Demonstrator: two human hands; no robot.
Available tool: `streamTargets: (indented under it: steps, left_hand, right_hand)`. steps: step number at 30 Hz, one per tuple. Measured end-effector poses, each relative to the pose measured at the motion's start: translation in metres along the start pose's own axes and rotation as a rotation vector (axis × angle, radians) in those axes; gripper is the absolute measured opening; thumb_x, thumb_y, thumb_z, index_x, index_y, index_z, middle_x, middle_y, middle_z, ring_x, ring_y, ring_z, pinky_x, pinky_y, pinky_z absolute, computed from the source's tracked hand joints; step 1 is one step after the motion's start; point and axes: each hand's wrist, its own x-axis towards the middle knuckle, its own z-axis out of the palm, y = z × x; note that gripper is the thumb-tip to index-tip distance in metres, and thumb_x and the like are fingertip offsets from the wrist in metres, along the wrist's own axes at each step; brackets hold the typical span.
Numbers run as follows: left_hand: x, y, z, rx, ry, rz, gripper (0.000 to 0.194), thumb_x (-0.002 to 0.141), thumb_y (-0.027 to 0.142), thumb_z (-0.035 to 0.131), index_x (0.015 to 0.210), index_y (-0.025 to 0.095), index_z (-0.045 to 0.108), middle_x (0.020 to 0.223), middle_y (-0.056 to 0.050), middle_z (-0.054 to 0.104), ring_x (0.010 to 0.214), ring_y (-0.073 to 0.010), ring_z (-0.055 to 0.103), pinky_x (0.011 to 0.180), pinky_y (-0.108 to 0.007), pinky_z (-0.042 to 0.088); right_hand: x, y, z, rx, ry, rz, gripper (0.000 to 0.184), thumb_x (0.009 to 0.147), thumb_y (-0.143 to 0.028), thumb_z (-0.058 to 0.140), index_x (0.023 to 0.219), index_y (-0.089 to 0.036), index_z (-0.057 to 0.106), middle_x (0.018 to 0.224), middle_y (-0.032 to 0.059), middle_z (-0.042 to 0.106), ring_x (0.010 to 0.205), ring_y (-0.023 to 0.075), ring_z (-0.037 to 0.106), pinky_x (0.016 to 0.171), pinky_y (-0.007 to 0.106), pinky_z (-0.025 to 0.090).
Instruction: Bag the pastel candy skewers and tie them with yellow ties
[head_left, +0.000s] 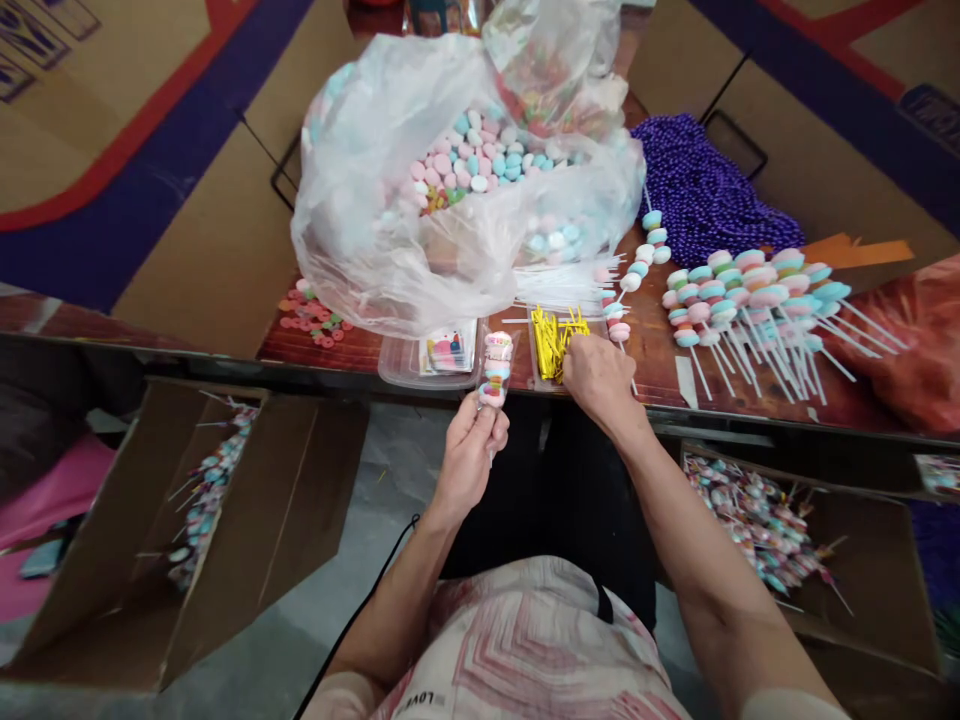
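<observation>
My left hand (471, 452) is closed round the stick end of a candy skewer in a clear wrapper (496, 368), holding it upright just below the table edge. My right hand (598, 378) reaches onto the table, its fingers pinched at a pile of yellow twist ties (553, 338) lying in a clear tray. Whether a tie is between the fingers is hidden.
A big clear plastic bag (450, 200) of pink, blue and white candies fills the table's middle. Finished candy skewers (750, 300) lie at the right, purple beads (697, 190) behind them. Cardboard boxes with wrapped skewers stand on the floor at left (202, 500) and right (765, 520).
</observation>
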Motion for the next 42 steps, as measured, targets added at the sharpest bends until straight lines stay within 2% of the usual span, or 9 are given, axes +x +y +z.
streamTargets:
  steps: [4,8,12,19,24,28,35,38,42]
  left_hand:
    - [0.002,-0.002,0.001,-0.015,0.04,0.032,0.03,0.08,0.039,0.077,0.082,0.018,0.056,0.061,0.005,0.05,0.05,-0.0037,0.034,0.049,-0.018,0.023]
    - [0.004,-0.005,0.001,-0.01,0.06,0.026,0.032,0.077,0.041,0.08,0.082,0.017,0.06,0.064,0.003,0.054,0.051,-0.0036,0.038,0.048,-0.017,0.024]
    - [0.004,-0.009,0.0,-0.014,0.082,0.023,0.03,0.075,0.04,0.08,0.085,0.015,0.066,0.066,0.002,0.055,0.047,-0.001,0.029,0.045,-0.017,0.017]
    - [0.002,-0.012,0.001,0.024,0.152,0.08,0.024,0.078,0.034,0.075,0.089,0.014,0.068,0.066,0.001,0.056,0.047,-0.0012,0.028,0.045,-0.018,0.016]
    - [0.002,-0.013,0.001,0.045,0.172,0.093,0.02,0.08,0.031,0.071,0.091,0.017,0.061,0.066,0.002,0.058,0.046,-0.0021,0.027,0.044,-0.018,0.016]
    - [0.002,-0.015,0.002,0.043,0.181,0.11,0.019,0.081,0.027,0.068,0.088,0.02,0.052,0.067,0.004,0.059,0.046,-0.0029,0.029,0.045,-0.018,0.017]
    - [0.002,-0.014,0.002,0.005,0.177,0.101,0.019,0.078,0.023,0.068,0.084,0.02,0.051,0.068,0.004,0.058,0.048,-0.0026,0.03,0.047,-0.018,0.018]
    - [0.003,-0.013,0.003,-0.023,0.17,0.073,0.022,0.077,0.023,0.07,0.084,0.02,0.049,0.069,0.004,0.058,0.048,-0.0024,0.03,0.048,-0.018,0.018]
    - [0.005,-0.012,0.006,-0.048,0.151,0.058,0.026,0.076,0.025,0.073,0.085,0.021,0.049,0.07,0.003,0.059,0.049,-0.0024,0.031,0.048,-0.017,0.02]
  right_hand:
    - [0.002,-0.004,0.001,-0.029,-0.02,-0.001,0.031,0.094,-0.011,0.04,0.115,-0.007,0.063,0.111,0.0239,0.069,0.103,0.0303,0.069,0.075,0.032,0.05]
    - [0.001,-0.002,0.0,-0.035,-0.024,0.0,0.033,0.097,-0.013,0.035,0.12,-0.005,0.057,0.114,0.0249,0.068,0.103,0.0294,0.069,0.079,0.033,0.051]
    - [0.0,-0.002,0.0,-0.031,-0.013,0.01,0.031,0.099,-0.02,0.037,0.119,-0.008,0.058,0.116,0.0239,0.068,0.103,0.0282,0.069,0.079,0.032,0.052]
    - [0.006,-0.009,0.007,-0.019,-0.014,0.009,0.03,0.093,-0.01,0.041,0.116,-0.006,0.059,0.11,0.0243,0.07,0.103,0.0302,0.07,0.078,0.032,0.05]
    - [0.005,-0.006,0.005,0.043,0.001,0.011,0.033,0.099,-0.017,0.034,0.121,-0.009,0.056,0.108,0.0218,0.071,0.101,0.0301,0.069,0.077,0.034,0.047]
    - [0.005,-0.006,0.006,0.049,0.041,-0.056,0.031,0.101,-0.028,0.037,0.117,-0.014,0.06,0.118,0.0195,0.068,0.103,0.0293,0.067,0.077,0.033,0.046]
    - [0.012,-0.012,0.011,0.066,0.021,-0.025,0.033,0.096,-0.013,0.033,0.118,-0.008,0.056,0.109,0.0217,0.069,0.097,0.03,0.068,0.073,0.033,0.044]
    - [0.013,-0.007,0.013,0.162,0.065,-0.037,0.03,0.094,-0.013,0.034,0.115,-0.008,0.055,0.1,0.0196,0.07,0.088,0.0281,0.067,0.072,0.033,0.043]
    - [0.014,0.006,0.019,0.382,0.225,-0.115,0.027,0.092,-0.016,0.037,0.108,-0.011,0.058,0.095,0.0158,0.069,0.085,0.0248,0.063,0.075,0.033,0.043]
